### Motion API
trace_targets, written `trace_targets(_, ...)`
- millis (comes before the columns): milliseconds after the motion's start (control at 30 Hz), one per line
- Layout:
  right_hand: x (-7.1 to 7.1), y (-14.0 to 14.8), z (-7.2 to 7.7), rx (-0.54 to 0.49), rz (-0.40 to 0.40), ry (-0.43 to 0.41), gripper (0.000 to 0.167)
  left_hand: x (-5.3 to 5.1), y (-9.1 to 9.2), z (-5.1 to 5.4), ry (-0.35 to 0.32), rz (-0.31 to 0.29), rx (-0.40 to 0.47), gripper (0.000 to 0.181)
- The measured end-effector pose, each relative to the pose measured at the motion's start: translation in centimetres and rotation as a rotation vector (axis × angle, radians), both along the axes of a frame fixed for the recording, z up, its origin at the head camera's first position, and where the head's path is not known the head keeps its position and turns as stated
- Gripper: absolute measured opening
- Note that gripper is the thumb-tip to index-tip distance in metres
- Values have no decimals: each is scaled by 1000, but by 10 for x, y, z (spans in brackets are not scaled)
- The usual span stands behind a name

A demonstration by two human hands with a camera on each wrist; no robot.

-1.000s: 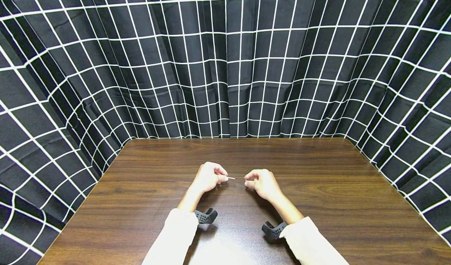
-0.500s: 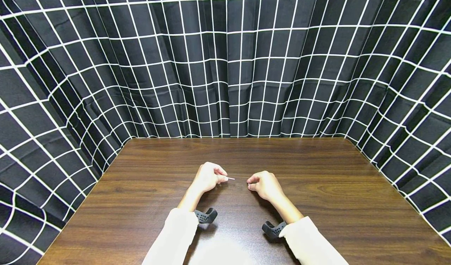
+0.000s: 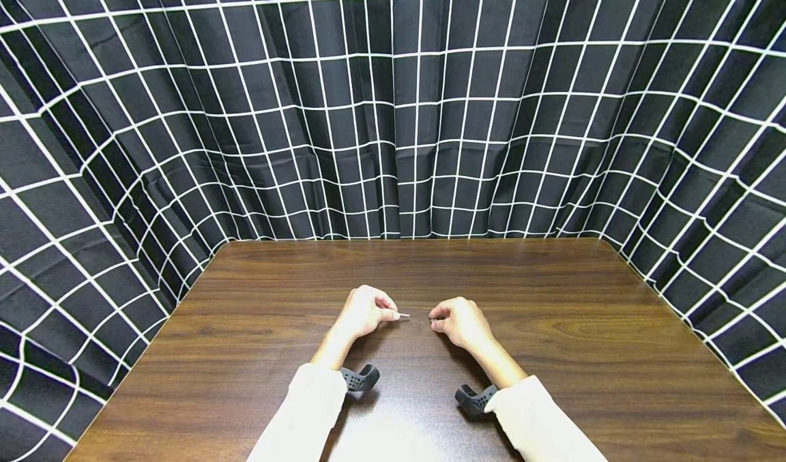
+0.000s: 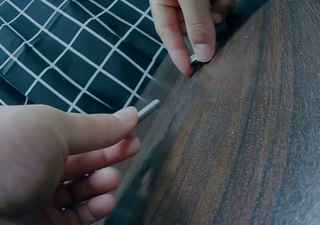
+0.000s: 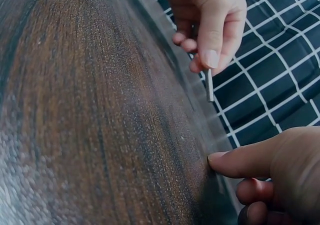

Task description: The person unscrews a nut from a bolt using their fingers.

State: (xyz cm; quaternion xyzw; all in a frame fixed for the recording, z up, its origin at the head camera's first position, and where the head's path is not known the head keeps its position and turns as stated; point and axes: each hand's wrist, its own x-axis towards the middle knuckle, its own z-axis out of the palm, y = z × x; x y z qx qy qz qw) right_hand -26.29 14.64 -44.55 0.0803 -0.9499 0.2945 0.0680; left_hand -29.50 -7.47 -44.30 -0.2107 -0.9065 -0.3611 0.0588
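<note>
My left hand [image 3: 364, 310] pinches a short, thin metal rod [image 4: 148, 110] between thumb and index finger. The rod's free end points toward the right hand; its other end is hidden in the fingers. Facing it, my right hand [image 3: 464, 322] pinches a small shiny metal piece [image 4: 195, 59] between thumb and index finger. Most of that piece is covered, so its kind cannot be told, and the thumb hides it in the right wrist view. A small gap separates the rod [image 5: 209, 86] from the right fingertips. Both hands are held low over the wooden table.
The brown wood-grain table [image 3: 393, 264] extends around both hands. A black curtain [image 3: 405, 107] with a white grid surrounds its back and sides. Dark wrist mounts [image 3: 361, 378] stick out near both white sleeves [image 3: 546, 417].
My right hand has drawn slightly away to the right and its thumb and index finger have come closer together. The left hand and rod have dipped a little.
</note>
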Motion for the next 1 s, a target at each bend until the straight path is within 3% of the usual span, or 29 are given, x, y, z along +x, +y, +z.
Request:
trace_targets(233,-1,0,-1,2,-5,2,14,2,-2,0,29,44,-5,9)
trace_targets(600,-1,2,-2,-12,15,-6,15,0,-4,-6,-2,-8,1,9)
trace_targets(800,-1,2,-1,-25,24,-8,14,0,-4,-6,-11,0,-7,9)
trace_targets(1000,0,2,-1,-25,24,-20,14,2,-4,-7,21,9,-29,10)
